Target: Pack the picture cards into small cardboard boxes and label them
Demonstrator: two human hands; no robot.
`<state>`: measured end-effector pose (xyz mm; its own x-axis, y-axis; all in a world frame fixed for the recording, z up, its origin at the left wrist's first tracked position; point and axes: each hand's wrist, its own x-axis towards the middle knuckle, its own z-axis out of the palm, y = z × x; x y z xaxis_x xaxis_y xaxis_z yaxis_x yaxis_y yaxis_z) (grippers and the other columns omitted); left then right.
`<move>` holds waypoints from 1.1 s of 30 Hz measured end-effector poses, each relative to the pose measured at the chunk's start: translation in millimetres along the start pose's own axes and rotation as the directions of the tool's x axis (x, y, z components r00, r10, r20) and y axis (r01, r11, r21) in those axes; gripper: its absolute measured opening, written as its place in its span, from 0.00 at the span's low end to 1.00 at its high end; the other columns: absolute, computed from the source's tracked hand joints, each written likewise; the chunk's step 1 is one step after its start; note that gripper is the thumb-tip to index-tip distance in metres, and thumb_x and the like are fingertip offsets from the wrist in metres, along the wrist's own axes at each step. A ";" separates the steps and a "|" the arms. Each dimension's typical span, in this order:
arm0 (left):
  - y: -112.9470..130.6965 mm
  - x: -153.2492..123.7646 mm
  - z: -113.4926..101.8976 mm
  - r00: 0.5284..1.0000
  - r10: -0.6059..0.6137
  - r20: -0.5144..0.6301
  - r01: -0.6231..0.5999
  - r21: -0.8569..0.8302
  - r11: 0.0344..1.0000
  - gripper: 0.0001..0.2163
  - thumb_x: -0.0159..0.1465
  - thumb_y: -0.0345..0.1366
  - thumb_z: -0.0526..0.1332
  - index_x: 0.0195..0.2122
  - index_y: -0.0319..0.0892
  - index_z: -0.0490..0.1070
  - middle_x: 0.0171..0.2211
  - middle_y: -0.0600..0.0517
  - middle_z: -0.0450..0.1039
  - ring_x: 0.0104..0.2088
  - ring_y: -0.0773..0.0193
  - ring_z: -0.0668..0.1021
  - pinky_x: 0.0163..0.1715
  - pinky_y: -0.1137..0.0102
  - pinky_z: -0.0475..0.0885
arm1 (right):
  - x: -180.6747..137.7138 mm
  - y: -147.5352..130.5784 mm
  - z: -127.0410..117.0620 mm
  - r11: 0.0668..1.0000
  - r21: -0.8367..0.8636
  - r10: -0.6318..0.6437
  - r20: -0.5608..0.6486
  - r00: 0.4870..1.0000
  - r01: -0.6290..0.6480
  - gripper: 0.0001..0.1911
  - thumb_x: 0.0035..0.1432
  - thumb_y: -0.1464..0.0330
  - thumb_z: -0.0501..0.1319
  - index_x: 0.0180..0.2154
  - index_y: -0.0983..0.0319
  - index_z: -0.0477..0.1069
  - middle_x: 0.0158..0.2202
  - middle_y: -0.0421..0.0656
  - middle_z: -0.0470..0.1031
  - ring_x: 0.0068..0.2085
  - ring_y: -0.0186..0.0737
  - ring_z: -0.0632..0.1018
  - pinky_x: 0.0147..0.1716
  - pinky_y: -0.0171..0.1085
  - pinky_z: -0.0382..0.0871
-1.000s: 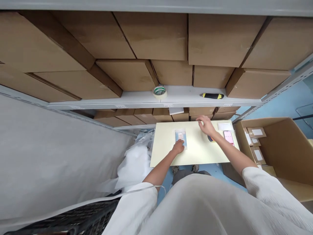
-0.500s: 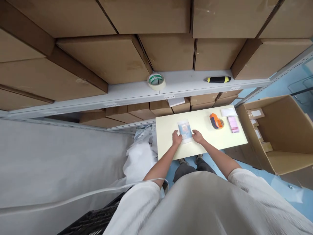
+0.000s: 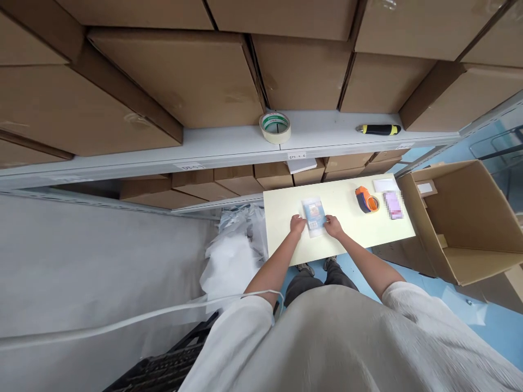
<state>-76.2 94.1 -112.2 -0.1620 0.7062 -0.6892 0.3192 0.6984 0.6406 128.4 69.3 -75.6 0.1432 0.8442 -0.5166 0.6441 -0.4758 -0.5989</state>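
A flat blue printed packet in a clear plastic sleeve (image 3: 314, 216) is above the pale tabletop (image 3: 286, 204), tilted slightly. My left hand (image 3: 298, 224) grips its left edge with fingers curled and thumb pressed in. On the opposite edge, my right hand (image 3: 333, 226) pinches it near the lower right corner. The print on the packet is too small to read. Farther right on the table lie an orange and dark blue tape dispenser (image 3: 366, 200), a white flat item (image 3: 384, 185) and a pink item (image 3: 393, 205) that is partly pixelated.
Cardboard boxes (image 3: 302, 71) fill the shelf in front. On its edge rest a tape roll (image 3: 286, 134) and a black-yellow cutter (image 3: 379, 129). A large open carton (image 3: 469, 212) holding small boxes stands right; white plastic wrap (image 3: 229, 261) is heaped left. A white cable (image 3: 122, 321) crosses by my left arm.
The view has shifted a little. My right hand has come in against the packet's lower right edge, and the packet looks sharper and more tilted than before.
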 end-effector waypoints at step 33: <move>-21.7 0.8 -102.3 0.940 0.336 -0.054 -0.319 0.205 0.925 0.26 0.60 0.32 0.68 0.61 0.47 0.74 0.66 0.45 0.72 0.71 0.48 0.69 0.73 0.55 0.63 | 17.5 -101.0 91.5 0.945 0.326 -0.100 0.211 0.972 0.027 0.27 0.54 0.66 0.66 0.57 0.58 0.79 0.58 0.47 0.82 0.55 0.47 0.83 0.59 0.45 0.75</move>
<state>-178.7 91.4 -92.0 -0.0954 0.9051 -0.4143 0.5386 0.3970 0.7432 -2.9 109.5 -80.1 -0.0842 0.8163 -0.5715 0.3672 -0.5077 -0.7793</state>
